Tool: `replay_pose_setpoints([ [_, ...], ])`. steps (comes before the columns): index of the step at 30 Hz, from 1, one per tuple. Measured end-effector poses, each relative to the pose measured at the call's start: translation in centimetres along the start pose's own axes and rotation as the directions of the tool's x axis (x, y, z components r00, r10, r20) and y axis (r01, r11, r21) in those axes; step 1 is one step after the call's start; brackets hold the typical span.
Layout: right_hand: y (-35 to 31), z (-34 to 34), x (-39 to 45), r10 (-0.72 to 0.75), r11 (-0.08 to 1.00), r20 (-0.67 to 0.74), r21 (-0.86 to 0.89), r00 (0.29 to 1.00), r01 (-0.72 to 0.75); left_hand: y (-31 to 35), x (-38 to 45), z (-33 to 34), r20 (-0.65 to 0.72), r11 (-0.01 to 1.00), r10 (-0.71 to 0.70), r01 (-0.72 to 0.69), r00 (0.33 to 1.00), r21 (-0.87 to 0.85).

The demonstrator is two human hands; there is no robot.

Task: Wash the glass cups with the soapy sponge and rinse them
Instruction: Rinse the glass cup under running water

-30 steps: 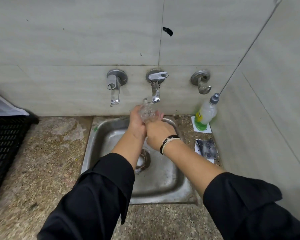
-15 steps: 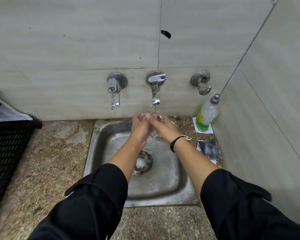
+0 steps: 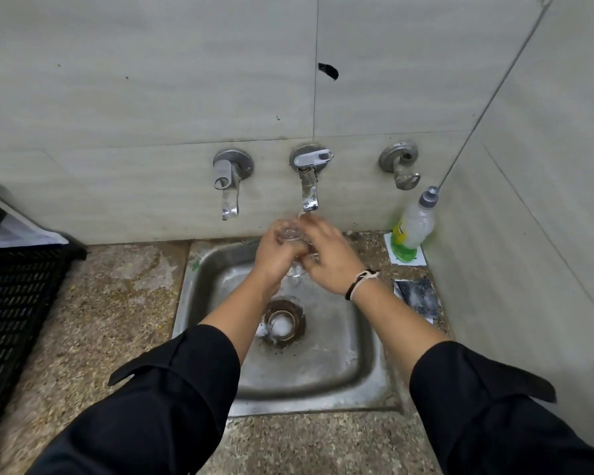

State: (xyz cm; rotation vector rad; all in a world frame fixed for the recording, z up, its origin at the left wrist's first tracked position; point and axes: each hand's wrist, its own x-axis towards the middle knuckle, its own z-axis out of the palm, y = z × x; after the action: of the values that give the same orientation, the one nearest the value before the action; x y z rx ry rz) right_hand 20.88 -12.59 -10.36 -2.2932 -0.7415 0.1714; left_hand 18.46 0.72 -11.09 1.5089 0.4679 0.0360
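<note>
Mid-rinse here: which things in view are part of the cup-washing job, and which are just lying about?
In the job:
glass cup, held in the grip of the left hand and the right hand
middle tap, above the cup
sink
soap bottle
soapy sponge, on the counter right of the sink

Lying about:
black crate
left tap
wall hook

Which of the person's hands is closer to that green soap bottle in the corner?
Right. The right hand is over the sink, on the bottle's side; the left hand lies beyond it, farther from the soap bottle.
</note>
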Motion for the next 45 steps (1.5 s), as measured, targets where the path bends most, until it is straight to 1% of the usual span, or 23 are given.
replay_pose_setpoints([
  [1,-0.8,0.2,-0.1,-0.047,0.993,0.051,-0.106,0.998,0.052,-0.1,0.0,0.1,-0.018,0.999,0.034,-0.033,0.999,0.043],
  [3,-2.0,0.0,-0.5,-0.071,0.984,0.093,-0.156,0.993,0.085,-0.1,0.0,0.0,-0.066,0.994,0.083,-0.078,0.994,0.075],
  [7,-3.2,-1.1,-0.9,-0.003,0.95,0.031,-0.312,1.0,0.012,0.7,-0.1,0.5,-0.077,0.994,0.1,-0.096,0.992,0.052],
  [10,-3.6,-1.8,-0.8,0.016,0.98,0.049,-0.2,0.999,-0.005,0.9,0.3,0.2,-0.059,0.994,0.103,-0.101,0.993,0.044],
  [14,-2.6,-3.8,-0.7,0.077,0.936,0.069,-0.349,0.995,-0.048,1.2,0.1,-0.4,0.038,0.992,0.086,-0.089,0.996,0.092],
  [17,-3.0,-3.3,-0.4,0.032,0.956,0.158,-0.294,0.987,0.016,1.5,-0.2,-0.7,0.016,0.989,0.08,-0.081,0.997,0.124],
  [21,-2.9,-4.1,0.1,0.081,0.918,0.141,-0.397,0.987,-0.019,1.6,-0.6,-0.7,0.031,0.99,0.088,-0.091,0.996,0.108],
  [25,-3.1,-3.4,0.1,0.03,0.987,0.181,-0.158,0.983,-0.001,1.7,-0.3,-0.8,-0.007,0.995,0.087,-0.086,0.996,0.049],
  [26,-2.5,-3.6,0.0,0.035,0.994,0.154,-0.104,0.987,-0.019,1.5,-0.3,-0.8,0.023,0.997,0.071,-0.072,0.997,0.037],
  [28,-1.4,-3.9,-0.2,0.117,0.986,0.105,0.106,0.988,-0.128,1.4,-0.4,-0.5,0.076,1.0,-0.003,0.006,0.997,-0.03],
  [29,-1.1,-3.8,-0.3,0.19,0.949,0.113,0.234,0.975,-0.212,1.5,-0.3,-0.3,0.089,0.996,-0.036,0.043,0.995,-0.072],
  [31,-1.1,-3.0,0.2,0.318,0.816,0.152,0.458,0.936,-0.352,1.9,0.3,-0.3,0.156,0.988,-0.058,0.079,0.986,-0.131],
  [32,-1.2,-2.4,0.7,0.37,0.767,0.119,0.521,0.921,-0.375,2.1,0.6,-0.3,0.206,0.984,-0.07,0.102,0.976,-0.146],
  [33,-1.3,-2.0,1.2,0.402,0.763,0.049,0.534,0.914,-0.364,2.4,0.6,-0.4,0.248,0.98,-0.085,0.127,0.965,-0.156],
  [34,-1.6,-1.9,1.7,0.421,0.792,-0.026,0.499,0.907,-0.353,2.3,0.7,-0.5,0.247,0.983,-0.09,0.126,0.965,-0.131],
  [35,-1.7,-2.0,2.0,0.41,0.852,-0.1,0.397,0.907,-0.341,2.6,0.4,-0.4,0.219,0.991,-0.077,0.098,0.973,-0.087],
  [37,-1.8,-2.4,2.5,0.286,0.957,-0.209,0.016,0.935,-0.289,2.4,0.5,-0.3,0.118,0.998,-0.055,0.056,0.991,-0.006],
  [38,-1.9,-2.4,2.9,0.237,0.954,-0.192,-0.141,0.952,-0.266,2.3,0.7,-0.3,0.08,0.999,-0.047,0.048,0.996,-0.005],
  [40,-2.5,-2.8,3.6,0.23,0.931,-0.108,-0.266,0.967,-0.251,2.6,0.5,-0.4,0.075,0.992,-0.09,0.096,0.993,-0.085],
  [42,-3.5,-3.4,4.1,0.252,0.95,-0.019,-0.187,0.967,-0.251,2.7,0.4,-0.7,0.108,0.96,-0.155,0.175,0.982,-0.218],
  [43,-3.7,-3.6,4.4,0.276,0.96,0.016,-0.046,0.961,-0.275,2.7,0.3,-0.9,0.135,0.945,-0.154,0.185,0.979,-0.269],
  [44,-3.9,-3.7,4.4,0.314,0.933,0.07,0.159,0.947,-0.321,2.5,0.5,-1.3,0.15,0.937,-0.139,0.179,0.979,-0.3],
  [45,-3.9,-3.6,4.4,0.349,0.837,0.157,0.391,0.924,-0.383,2.6,0.7,-1.8,0.15,0.936,-0.119,0.162,0.981,-0.312],
])
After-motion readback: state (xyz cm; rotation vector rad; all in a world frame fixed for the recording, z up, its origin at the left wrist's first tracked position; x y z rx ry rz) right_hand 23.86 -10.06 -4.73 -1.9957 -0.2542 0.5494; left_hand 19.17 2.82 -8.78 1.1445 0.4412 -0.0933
